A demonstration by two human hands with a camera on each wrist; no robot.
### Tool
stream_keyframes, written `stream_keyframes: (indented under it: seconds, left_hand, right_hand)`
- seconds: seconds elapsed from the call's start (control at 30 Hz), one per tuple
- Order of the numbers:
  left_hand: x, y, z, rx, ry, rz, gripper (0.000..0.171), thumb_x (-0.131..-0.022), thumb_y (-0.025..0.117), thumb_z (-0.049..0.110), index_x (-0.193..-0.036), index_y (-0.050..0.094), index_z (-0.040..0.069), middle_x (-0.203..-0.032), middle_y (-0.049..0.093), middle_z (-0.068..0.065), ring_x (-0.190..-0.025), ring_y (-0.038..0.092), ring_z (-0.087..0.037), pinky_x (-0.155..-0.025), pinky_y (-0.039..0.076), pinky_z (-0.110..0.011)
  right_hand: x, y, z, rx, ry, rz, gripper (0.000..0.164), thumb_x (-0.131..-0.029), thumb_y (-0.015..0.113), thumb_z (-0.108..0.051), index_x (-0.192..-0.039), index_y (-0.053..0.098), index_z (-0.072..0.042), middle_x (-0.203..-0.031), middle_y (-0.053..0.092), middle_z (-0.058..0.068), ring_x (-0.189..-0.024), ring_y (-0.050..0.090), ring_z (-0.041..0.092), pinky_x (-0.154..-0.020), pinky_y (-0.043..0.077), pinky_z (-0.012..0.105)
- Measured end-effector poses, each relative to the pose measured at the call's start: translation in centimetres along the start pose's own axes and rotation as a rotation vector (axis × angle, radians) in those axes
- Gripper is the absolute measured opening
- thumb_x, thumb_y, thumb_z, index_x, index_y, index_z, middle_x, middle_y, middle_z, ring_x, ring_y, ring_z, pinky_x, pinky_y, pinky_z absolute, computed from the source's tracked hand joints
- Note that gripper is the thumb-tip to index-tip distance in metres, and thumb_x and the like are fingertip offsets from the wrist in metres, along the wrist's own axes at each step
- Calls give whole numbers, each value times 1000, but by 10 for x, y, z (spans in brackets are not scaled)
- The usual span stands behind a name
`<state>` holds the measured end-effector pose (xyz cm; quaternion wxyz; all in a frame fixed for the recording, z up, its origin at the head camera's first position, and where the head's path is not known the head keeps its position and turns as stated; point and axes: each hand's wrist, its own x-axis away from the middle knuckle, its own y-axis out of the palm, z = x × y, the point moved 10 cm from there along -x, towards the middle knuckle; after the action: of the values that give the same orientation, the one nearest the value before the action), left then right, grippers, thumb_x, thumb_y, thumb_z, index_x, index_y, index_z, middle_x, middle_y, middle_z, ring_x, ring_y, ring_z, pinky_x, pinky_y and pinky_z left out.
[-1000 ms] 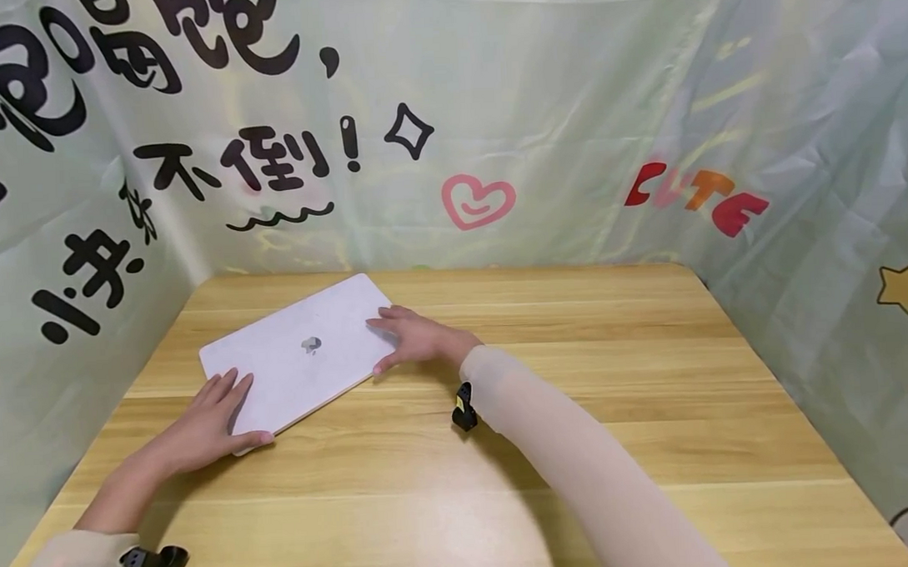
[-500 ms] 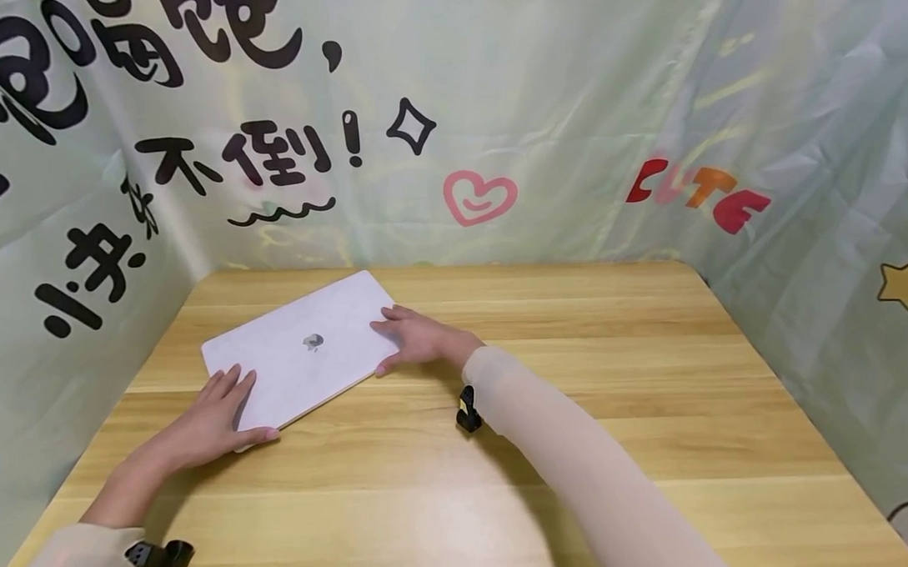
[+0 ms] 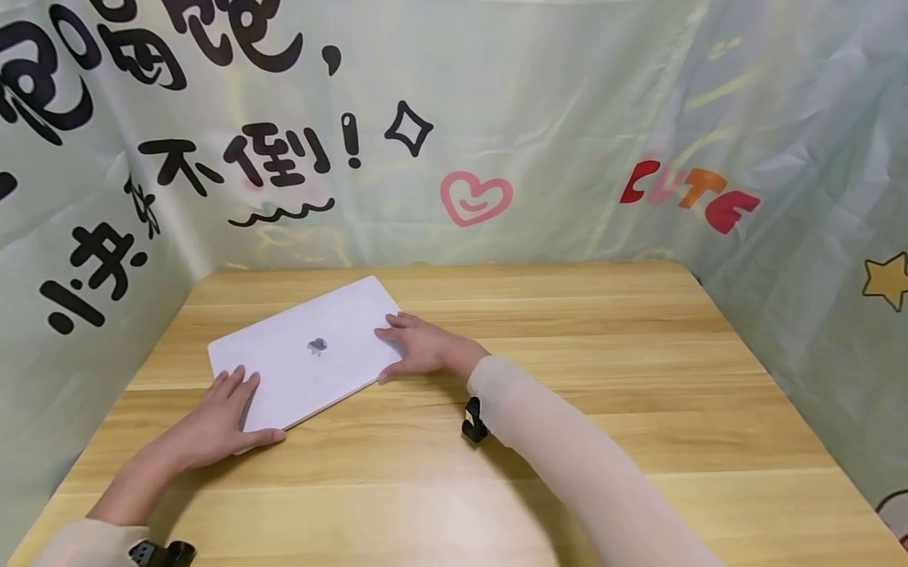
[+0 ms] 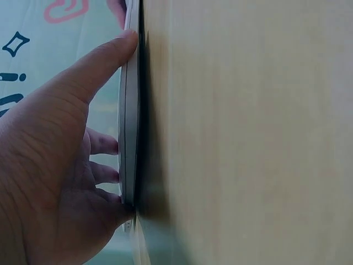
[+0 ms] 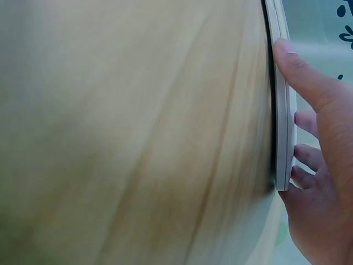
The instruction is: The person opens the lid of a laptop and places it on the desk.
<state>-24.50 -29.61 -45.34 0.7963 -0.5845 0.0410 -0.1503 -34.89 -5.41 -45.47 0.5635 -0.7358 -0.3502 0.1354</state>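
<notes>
A closed silver laptop point(image 3: 307, 380) with an apple logo lies at a slant on the left half of the wooden table. My left hand point(image 3: 214, 421) rests on its near left corner, fingers spread over the lid. In the left wrist view, the thumb point(image 4: 102, 61) lies along the laptop's front edge point(image 4: 129, 121). At the right end, my right hand point(image 3: 426, 345) touches the lid with its fingers. Its thumb point(image 5: 300, 72) presses the front edge point(image 5: 281, 121) in the right wrist view. The laptop's underside is hidden.
The wooden table point(image 3: 577, 354) stretches to the right and toward me. A pale printed cloth point(image 3: 553, 105) hangs behind it and along both sides. Black cameras point(image 3: 163, 559) sit at both wrists.
Both hands and the laptop have shifted slightly to the right and a little nearer to me. The hands keep the same places on it. The head view has moved slightly.
</notes>
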Motion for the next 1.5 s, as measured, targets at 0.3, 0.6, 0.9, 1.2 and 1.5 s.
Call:
stream_keyframes:
  seconds: [0.3, 0.6, 0.9, 1.2, 1.5]
  left_hand:
    - [-2, 4, 7, 0, 13, -13, 118, -76, 67, 71, -145, 28, -17, -150, 15, -42, -136, 10, -61, -107, 16, -70]
    - [-3, 2, 19, -7, 59, 10, 115, -75, 68, 70, -143, 32, -15, -150, 19, -40, -136, 12, -60, -108, 18, -69]
    - [-5, 6, 33, -25, 82, -2, 116, -75, 67, 72, -143, 32, -15, -149, 19, -41, -136, 14, -59, -109, 19, -67]
    - [-4, 14, 41, -24, 115, -34, 119, -73, 65, 76, -147, 30, -11, -153, 16, -36, -140, 12, -54, -110, 20, -66]
    - [-4, 16, 53, -38, 141, -71, 117, -72, 62, 79, -152, 29, -1, -157, 14, -30, -143, 10, -50, -109, 23, -65]
  right_hand:
    - [13, 3, 3, 51, 6, 5, 94, -82, 58, -72, -156, 28, -24, -163, 12, 6, -148, 11, 27, -119, 15, 38]
    - [33, 0, -1, 184, -32, 9, 92, -86, 48, -75, -156, 26, -19, -161, 17, 13, -147, 17, 33, -118, 19, 40]
    - [48, -1, 0, 306, -51, 14, 92, -86, 46, -75, -155, 31, -16, -159, 25, 15, -144, 25, 35, -117, 25, 41]
    - [67, -2, 1, 373, -111, -4, 88, -88, 45, -73, -153, 34, -14, -156, 31, 15, -141, 31, 36, -115, 28, 41]
    - [89, -1, 7, 364, -230, -19, 85, -93, 44, -67, -154, 31, -9, -159, 26, 5, -146, 22, 27, -118, 20, 35]
